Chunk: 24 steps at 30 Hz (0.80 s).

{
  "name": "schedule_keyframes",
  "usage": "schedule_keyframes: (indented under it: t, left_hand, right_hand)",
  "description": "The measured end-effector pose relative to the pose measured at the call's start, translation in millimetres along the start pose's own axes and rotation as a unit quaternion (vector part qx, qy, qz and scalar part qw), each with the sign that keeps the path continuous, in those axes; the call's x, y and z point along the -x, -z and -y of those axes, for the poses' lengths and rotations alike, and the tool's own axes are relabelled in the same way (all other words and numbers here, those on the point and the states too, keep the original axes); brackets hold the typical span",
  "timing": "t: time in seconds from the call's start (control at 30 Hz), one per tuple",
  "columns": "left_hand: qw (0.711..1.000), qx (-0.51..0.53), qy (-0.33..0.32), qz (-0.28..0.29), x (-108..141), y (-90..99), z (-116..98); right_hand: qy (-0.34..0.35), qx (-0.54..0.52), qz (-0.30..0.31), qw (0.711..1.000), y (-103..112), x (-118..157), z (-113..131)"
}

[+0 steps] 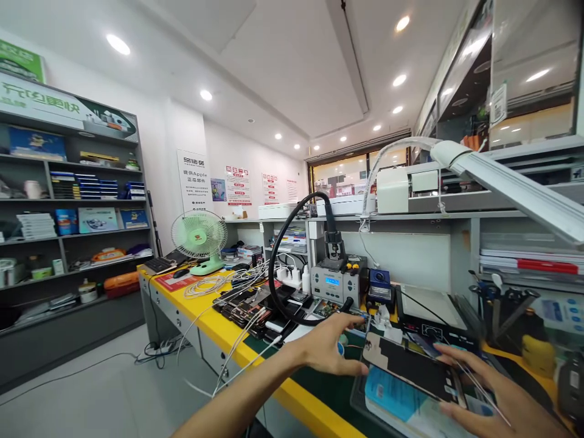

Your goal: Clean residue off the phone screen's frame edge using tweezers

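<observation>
A phone screen panel (410, 365), dark with a pale end, lies tilted over a blue-covered book or box (396, 395). My right hand (497, 389) grips the panel's right end between thumb and fingers. A thin metal tool, perhaps tweezers (483, 389), runs along that hand. My left hand (326, 350) is open at the panel's left, thumb and index finger spread apart. Its thumb tip is close to the panel's left edge, and its index finger reaches towards the black handle (347, 304) of the hot air station. I cannot make out anything held in it.
Behind stand a hot air station (335, 283) with a looping black hose (274, 261), a small blue-black soldering unit (380, 289) and a flat plate device (433, 307). Stacked phone parts (241, 307) and white cables (210, 283) lie left. A lamp arm (511, 182) hangs upper right.
</observation>
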<state>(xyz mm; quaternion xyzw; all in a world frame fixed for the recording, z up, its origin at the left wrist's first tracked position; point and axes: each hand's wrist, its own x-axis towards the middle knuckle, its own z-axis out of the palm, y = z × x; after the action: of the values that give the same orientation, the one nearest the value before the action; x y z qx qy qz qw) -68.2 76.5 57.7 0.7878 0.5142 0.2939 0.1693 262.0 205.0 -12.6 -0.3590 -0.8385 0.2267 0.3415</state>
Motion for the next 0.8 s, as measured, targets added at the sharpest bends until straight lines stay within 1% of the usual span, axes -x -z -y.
schedule_keyframes:
  t: [0.07,0.1,0.13,0.17,0.23,0.3,0.4,0.5,0.63,0.73,0.8]
  left_hand:
    - [0.998,0.012,0.018,-0.052,6,-2.4,0]
    - [0.996,0.017,0.029,-0.078,9,-3.5,1]
    - [0.994,0.023,0.041,-0.102,13,-4.5,0]
    - [0.991,0.03,0.054,-0.123,15,-5.0,0]
    - [0.986,0.051,0.078,-0.139,19,-4.4,-1]
    - [0.984,0.081,0.087,-0.132,18,-2.0,-1]
    - [0.983,0.138,0.082,-0.092,7,-1.2,2]
    - [0.973,0.216,0.068,-0.05,-13,-10.1,2]
    - [0.94,0.335,0.065,-0.015,-41,-27.2,1]
    - [0.911,0.4,0.103,-0.011,-60,-33.9,11]
    - [0.894,0.426,0.14,-0.004,-69,-34.2,21]
  right_hand:
    - [0.0,-0.023,-0.021,1.0,2,-1,8]
    - [0.002,-0.033,-0.04,0.999,3,0,13]
    - [-0.001,-0.041,-0.075,0.996,3,1,19]
    - [0.005,-0.048,-0.079,0.996,3,3,26]
    - [0.019,-0.056,-0.09,0.994,2,8,40]
    - [0.03,-0.064,-0.096,0.993,0,12,50]
    - [0.029,-0.077,-0.127,0.989,-6,15,57]
    - [0.027,-0.081,-0.134,0.987,-12,16,57]
    - [0.024,-0.06,-0.121,0.991,-13,15,52]
    - [0.016,-0.053,-0.105,0.993,-12,13,48]
    - [0.007,-0.059,-0.094,0.994,-10,12,46]
